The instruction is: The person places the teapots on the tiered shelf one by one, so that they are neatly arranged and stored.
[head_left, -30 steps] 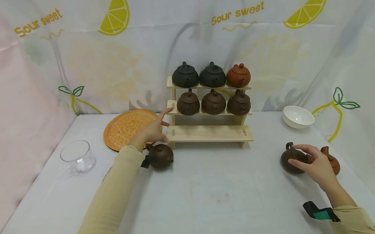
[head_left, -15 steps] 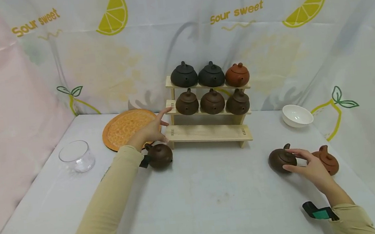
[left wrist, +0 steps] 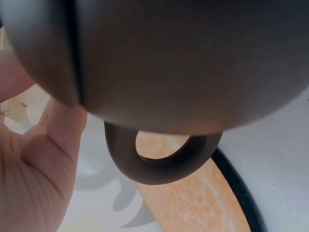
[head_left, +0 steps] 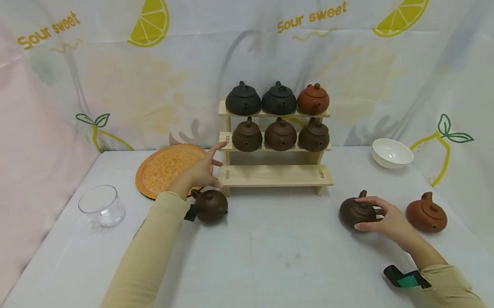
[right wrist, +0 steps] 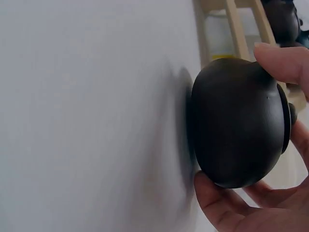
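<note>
My right hand (head_left: 371, 215) grips a dark brown teapot (head_left: 354, 212) on the white table, right of centre. In the right wrist view my thumb (right wrist: 219, 203) and a finger (right wrist: 285, 60) curl round that teapot (right wrist: 239, 123). A reddish teapot (head_left: 427, 213) stands apart, just right of the hand. My left hand (head_left: 208, 166) is stretched out with straight fingers, its tips at the left end of the wooden rack (head_left: 276, 176). Another dark brown teapot (head_left: 211, 206) sits below that wrist; its handle (left wrist: 159, 164) fills the left wrist view beside my palm (left wrist: 34, 179).
The rack's two upper shelves hold several teapots; its lowest step is bare. An orange plate (head_left: 163, 168) lies left of the rack, and a glass bowl (head_left: 101, 205) sits further left. A white bowl (head_left: 392, 152) stands at the back right.
My right hand has moved the dark brown teapot leftward, away from the reddish teapot. The left hand and its teapot have stayed put.
</note>
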A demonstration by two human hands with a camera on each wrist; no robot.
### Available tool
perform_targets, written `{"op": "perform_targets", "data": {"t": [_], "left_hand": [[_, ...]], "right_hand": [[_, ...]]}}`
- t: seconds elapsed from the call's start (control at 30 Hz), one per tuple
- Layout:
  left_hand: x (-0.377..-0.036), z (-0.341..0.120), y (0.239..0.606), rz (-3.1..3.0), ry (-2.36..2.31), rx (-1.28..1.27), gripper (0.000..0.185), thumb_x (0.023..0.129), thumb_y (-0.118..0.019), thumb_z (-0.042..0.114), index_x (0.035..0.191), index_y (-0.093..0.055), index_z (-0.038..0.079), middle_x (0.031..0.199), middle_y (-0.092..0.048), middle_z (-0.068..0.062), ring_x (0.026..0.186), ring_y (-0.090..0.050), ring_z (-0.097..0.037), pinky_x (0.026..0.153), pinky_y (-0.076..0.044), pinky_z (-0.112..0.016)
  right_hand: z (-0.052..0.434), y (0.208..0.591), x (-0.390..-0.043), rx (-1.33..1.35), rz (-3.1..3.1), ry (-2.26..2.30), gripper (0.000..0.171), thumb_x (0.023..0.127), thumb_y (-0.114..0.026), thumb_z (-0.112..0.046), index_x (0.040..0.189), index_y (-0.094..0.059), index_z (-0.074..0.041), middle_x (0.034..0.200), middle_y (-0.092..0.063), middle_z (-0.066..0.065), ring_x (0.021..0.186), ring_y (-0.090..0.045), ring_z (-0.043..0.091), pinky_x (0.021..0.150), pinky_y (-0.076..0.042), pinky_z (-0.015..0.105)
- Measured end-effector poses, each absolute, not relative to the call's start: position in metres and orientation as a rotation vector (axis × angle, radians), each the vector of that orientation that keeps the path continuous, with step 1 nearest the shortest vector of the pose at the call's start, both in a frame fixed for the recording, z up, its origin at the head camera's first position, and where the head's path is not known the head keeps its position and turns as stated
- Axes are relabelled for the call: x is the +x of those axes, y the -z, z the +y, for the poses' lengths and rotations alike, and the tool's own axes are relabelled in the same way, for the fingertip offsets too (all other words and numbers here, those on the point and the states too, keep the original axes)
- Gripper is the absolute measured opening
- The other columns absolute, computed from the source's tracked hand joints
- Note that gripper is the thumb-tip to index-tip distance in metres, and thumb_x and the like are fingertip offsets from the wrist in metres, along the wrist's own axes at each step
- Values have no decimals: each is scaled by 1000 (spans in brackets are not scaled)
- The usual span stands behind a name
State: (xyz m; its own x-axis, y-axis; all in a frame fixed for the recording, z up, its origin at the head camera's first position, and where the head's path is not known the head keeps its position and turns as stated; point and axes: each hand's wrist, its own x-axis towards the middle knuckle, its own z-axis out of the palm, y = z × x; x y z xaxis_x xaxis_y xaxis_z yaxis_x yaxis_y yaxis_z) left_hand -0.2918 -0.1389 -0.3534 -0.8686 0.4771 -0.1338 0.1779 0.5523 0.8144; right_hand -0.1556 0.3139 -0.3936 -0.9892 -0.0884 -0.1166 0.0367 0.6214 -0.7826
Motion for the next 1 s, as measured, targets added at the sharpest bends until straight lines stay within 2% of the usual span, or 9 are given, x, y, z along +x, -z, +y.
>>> {"op": "perform_targets", "data": {"t": [0.33, 0.53, 0.8, 1.0], "left_hand": [[-293, -139, 354, 2481, -1196, 519, 115, 70, -72, -14, 148, -2, 33, 136, -40, -24, 62, -50, -21, 57, -43, -27], [-292, -139, 353, 2471, -1210, 519, 114, 71, -72, -15, 148, -2, 33, 137, -39, -25, 63, -51, -21, 58, -43, -27], [-292, -137, 353, 2471, -1209, 528, 114, 71, -71, -15, 148, -2, 33, 137, -39, -25, 56, -47, -19, 57, -42, -27], [-291, -139, 352, 2456, -1231, 548, 113, 71, -71, -15, 148, -3, 31, 137, -37, -27, 58, -49, -19, 57, -42, -27]], "right_hand": [[274, 384, -155, -293, 2599, 1435, 62, 72, -81, -13, 127, -52, -6, 130, -44, 20, 102, -52, 33, 79, -46, 36], [249, 378, -163, -491, 2593, 1463, 59, 69, -82, -10, 122, -56, -6, 125, -50, 15, 105, -48, 28, 84, -45, 30], [224, 374, -174, -599, 2541, 1494, 59, 68, -83, -10, 121, -58, -9, 127, -50, 10, 107, -48, 23, 86, -45, 33], [203, 367, -185, -675, 2518, 1494, 59, 68, -83, -12, 121, -58, -10, 129, -50, 9, 108, -49, 22, 87, -44, 36]]}}
